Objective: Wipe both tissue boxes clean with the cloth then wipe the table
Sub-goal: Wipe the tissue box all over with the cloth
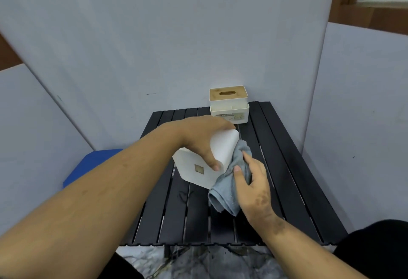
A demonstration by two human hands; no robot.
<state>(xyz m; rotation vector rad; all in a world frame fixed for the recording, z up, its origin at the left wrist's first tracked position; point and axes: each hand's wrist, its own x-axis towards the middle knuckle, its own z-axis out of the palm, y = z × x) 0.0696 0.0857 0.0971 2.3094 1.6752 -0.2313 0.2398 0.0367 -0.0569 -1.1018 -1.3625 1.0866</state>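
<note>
My left hand grips a plain white tissue box, held tilted above the black slatted table. My right hand holds a grey-blue cloth bunched against the box's right side. A second tissue box, white with a wooden lid and a slot, stands upright at the table's far edge, apart from both hands.
Grey partition walls close in the table at the back, left and right. A blue object lies left of the table, below my left forearm. The floor at the table's near edge is marbled grey.
</note>
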